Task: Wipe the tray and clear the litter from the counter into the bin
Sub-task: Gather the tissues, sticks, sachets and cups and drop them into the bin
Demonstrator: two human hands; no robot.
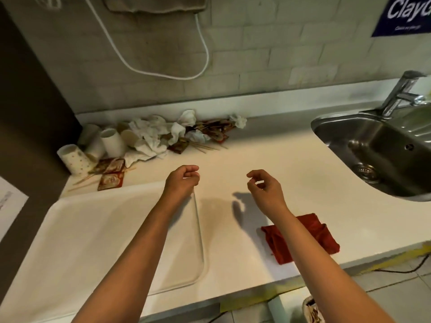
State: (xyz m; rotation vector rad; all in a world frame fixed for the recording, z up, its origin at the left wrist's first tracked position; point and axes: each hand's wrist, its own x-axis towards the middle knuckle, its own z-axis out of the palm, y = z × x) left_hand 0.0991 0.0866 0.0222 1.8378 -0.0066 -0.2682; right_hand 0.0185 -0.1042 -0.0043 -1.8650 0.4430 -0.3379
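While spread wide and white: surface, running left to right. Set into far right: steel sink with tap. On near left: white tray, flat, bare. Along far left by wall: litter of paper cups, crumpled tissues, red sachets, wooden sticks. At near right edge: red cloth, folded, partly under right forearm. Above surface, apart: left hand and right hand, both loosely curled, grasping nothing.

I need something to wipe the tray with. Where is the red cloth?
The red cloth lies on the counter near its front edge, under the right forearm, right of the tray.
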